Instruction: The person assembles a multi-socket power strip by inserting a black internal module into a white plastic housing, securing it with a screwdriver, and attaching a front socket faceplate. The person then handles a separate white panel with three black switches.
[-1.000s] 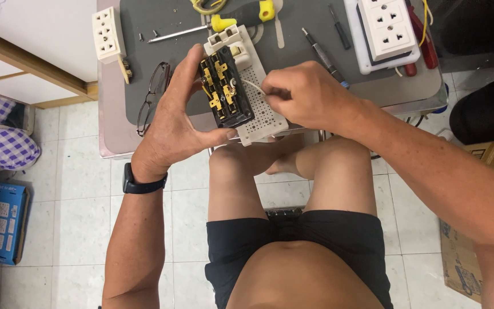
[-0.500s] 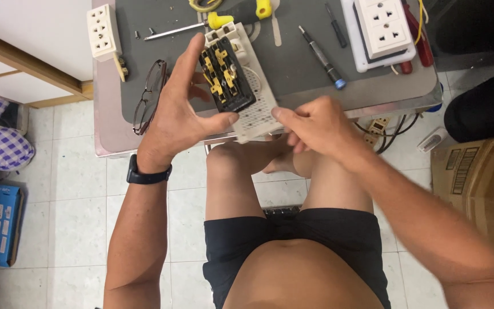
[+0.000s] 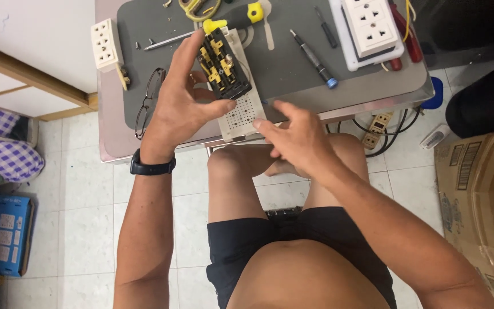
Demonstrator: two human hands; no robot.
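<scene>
While left hand (image 3: pixel 181 106) grips, socket strip (image 3: pixel 230 80) partly hidden.

The left hand (image 3: pixel 181 100) hides part of the opened socket strip (image 3: pixel 230 80); the yellow tool (image 3: pixel 198 7) is cut off at the far edge; its wiring seems too small to tell.

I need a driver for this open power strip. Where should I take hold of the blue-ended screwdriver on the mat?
Probably grip the screwdriver around its dark handle, near the blue end. Come from above with the free right hand: it lies flat and slanted on the grey mat, blue end nearest you, nothing touching it.
</scene>
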